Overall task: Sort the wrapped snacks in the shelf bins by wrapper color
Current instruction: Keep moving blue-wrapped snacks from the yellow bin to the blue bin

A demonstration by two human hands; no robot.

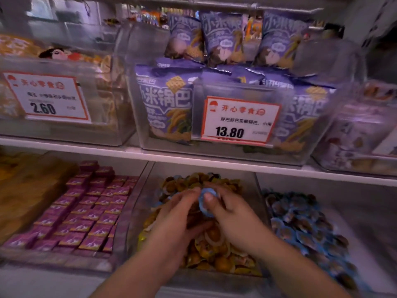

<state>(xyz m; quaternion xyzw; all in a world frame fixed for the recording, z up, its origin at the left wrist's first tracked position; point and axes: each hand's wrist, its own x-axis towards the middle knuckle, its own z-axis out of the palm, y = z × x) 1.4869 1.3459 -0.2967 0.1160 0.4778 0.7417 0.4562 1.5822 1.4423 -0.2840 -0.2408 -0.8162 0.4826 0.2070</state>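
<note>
Sorting looks partway: right hand (232,216) pinches a blue-wrapped snack (206,202) over the middle bin (148,183) of yellow-wrapped snacks (214,250), left hand (178,214) fingers curled into the pile beside it, grip unclear; a few blue strays remain there. Blue bin (305,222) sits right, purple boxes (86,209) left; white shelf (107,150) above carries purple bags (165,104) and price tags (240,121).

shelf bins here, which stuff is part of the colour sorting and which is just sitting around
Part of the job:
blue-wrapped snack, pinched by right hand
left hand
middle bin of yellow-wrapped snacks
right bin of blue-wrapped snacks

Just there:
purple boxes
purple chip bags
price tags
</note>
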